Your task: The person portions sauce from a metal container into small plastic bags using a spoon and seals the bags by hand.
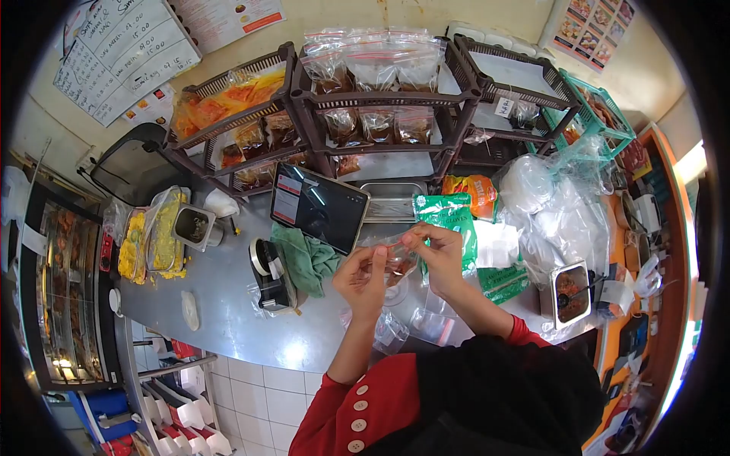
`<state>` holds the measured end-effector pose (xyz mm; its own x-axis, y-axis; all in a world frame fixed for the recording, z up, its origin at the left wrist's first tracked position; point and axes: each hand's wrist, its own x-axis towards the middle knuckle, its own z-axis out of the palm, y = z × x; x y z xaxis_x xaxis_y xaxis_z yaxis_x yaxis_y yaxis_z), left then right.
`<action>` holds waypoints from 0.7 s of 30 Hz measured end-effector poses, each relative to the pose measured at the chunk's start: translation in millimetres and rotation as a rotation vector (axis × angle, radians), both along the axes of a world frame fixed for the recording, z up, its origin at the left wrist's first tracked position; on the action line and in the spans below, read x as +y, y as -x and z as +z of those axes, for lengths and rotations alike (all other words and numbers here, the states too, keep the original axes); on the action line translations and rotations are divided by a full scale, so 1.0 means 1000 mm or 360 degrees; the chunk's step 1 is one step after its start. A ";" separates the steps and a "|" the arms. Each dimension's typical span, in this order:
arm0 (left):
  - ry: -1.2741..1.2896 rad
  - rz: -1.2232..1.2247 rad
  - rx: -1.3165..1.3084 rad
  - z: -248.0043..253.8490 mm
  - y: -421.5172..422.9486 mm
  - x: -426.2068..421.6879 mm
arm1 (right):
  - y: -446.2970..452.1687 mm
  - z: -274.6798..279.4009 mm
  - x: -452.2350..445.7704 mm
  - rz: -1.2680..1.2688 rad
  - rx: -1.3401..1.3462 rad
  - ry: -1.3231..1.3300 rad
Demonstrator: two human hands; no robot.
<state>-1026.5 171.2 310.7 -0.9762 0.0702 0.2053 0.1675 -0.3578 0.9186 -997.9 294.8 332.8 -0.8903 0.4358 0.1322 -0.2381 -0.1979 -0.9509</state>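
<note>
My left hand (360, 280) and my right hand (439, 257) pinch the top edge of a small clear zip bag (400, 267) with a red strip along its mouth. Something reddish-brown shows inside, blurred by the plastic. Below the bag, a pale round surface is partly hidden. Several flat zip bags (433, 325) lie on the steel table between my forearms, with crumpled clear plastic (388, 331) beside them. Just beyond my right hand is a green glove packet (449, 216).
A tablet (319, 207), green cloth (308, 262) and black device (272, 277) stand to the left. Dark crates (388, 99) with filled bags line the back. At right are a large plastic bag (559, 216) and a steel container (569, 295) of reddish food.
</note>
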 end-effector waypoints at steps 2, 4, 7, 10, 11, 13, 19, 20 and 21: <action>0.0055 0.0045 0.0092 -0.005 0.005 -0.003 | 0.002 0.007 0.005 0.0192 0.0001 -0.0031; 0.0114 0.0021 0.0206 -0.004 0.008 -0.005 | 0.004 0.007 0.007 0.0335 -0.0129 0.0178; 0.0210 0.0031 0.0334 0.004 0.012 -0.008 | 0.011 0.007 0.006 0.0403 -0.0086 0.0226; 0.0271 0.0119 0.0369 0.003 0.018 -0.010 | 0.021 0.003 0.005 0.0442 -0.0054 0.0132; 0.0287 0.0160 0.0370 0.002 0.020 -0.011 | 0.025 0.000 0.005 0.0466 -0.0065 0.0101; 0.0146 0.0199 0.0241 0.002 0.023 -0.012 | 0.036 -0.004 0.011 0.0623 -0.0081 -0.0099; 0.0185 0.0213 -0.0031 0.001 0.040 -0.018 | 0.086 -0.023 0.052 0.0834 -0.0281 -0.0602; 0.0171 0.0242 -0.0031 0.002 0.042 -0.018 | 0.098 -0.025 0.059 0.0717 -0.0303 -0.0707; 0.0195 0.0352 0.0006 -0.003 0.041 -0.023 | 0.112 -0.028 0.067 0.0596 -0.0321 -0.0813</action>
<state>-1067.6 147.8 307.5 -0.9698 -0.1205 0.2119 0.2326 -0.1980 0.9522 -1109.8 362.1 304.6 -0.9983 0.0191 0.0549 -0.0482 0.2547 -0.9658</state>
